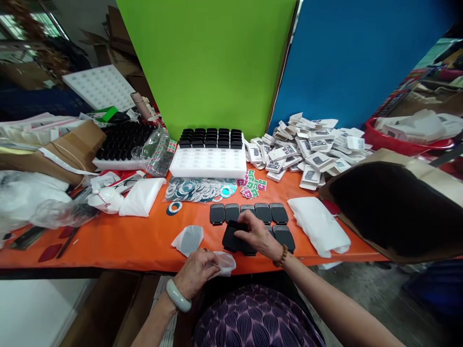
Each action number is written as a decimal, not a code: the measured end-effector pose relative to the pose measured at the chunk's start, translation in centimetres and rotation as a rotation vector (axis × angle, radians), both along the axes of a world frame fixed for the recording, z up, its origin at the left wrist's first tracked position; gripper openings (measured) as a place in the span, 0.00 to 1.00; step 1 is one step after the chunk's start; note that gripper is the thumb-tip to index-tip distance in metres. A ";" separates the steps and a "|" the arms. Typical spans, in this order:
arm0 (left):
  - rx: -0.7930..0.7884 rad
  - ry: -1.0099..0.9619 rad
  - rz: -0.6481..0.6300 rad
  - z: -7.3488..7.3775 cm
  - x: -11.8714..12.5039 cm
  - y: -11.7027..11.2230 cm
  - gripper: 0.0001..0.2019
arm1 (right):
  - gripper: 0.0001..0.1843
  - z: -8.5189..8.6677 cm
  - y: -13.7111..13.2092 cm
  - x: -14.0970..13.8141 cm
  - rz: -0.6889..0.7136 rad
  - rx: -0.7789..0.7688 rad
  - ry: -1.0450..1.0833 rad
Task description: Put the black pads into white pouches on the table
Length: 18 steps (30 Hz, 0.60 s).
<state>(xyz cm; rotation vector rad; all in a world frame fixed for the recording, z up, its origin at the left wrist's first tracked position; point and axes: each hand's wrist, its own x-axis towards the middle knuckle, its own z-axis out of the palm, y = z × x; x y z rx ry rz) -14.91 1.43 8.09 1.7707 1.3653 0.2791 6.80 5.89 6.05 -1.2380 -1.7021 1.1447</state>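
My left hand [197, 271], with a pale bangle at its wrist, pinches a translucent white pouch [226, 262] at the table's front edge. To the right, my right hand [261, 235] grips a flat black rounded-square device [231, 238] by its upper edge, tilted above the front row. Behind it, a row of similar black devices [278, 213] lies on the orange table; another device [283, 236] lies in the front row, partly hidden with its neighbours by my right hand. Just beyond my left hand, a grey device in a white pouch [192, 239] rests on the table.
A white foam tray [208, 163] holds rows of black pieces. Around it are bagged silvery rings [198, 189], coloured stickers [252, 184] and piled small white boxes [311, 149]. White pouches [320, 224] lie right, beside an open carton [383, 212]. Plastic bags [32, 197] crowd the left.
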 end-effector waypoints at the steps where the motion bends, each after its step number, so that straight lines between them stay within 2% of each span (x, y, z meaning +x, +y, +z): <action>1: 0.001 -0.030 0.009 0.2 0.3 0.1 0.06 | 0.13 0.5 -0.4 0.2 -0.044 0.000 0.128; 4: 0.002 -0.121 0.023 1.4 1.5 0.2 0.08 | 0.17 1.9 -2.2 0.3 -0.107 0.023 0.347; 8: 0.046 -0.221 0.031 3.2 3.0 0.2 0.05 | 0.10 2.5 -4.6 0.0 -0.219 0.058 0.376; 13: 0.068 -0.231 0.060 3.8 4.0 -0.2 0.07 | 0.10 2.3 -5.8 0.8 -0.409 0.126 0.397; 18: 0.102 -0.262 0.021 4.3 4.9 -0.4 0.08 | 0.09 2.7 -6.2 1.6 -0.346 0.153 0.319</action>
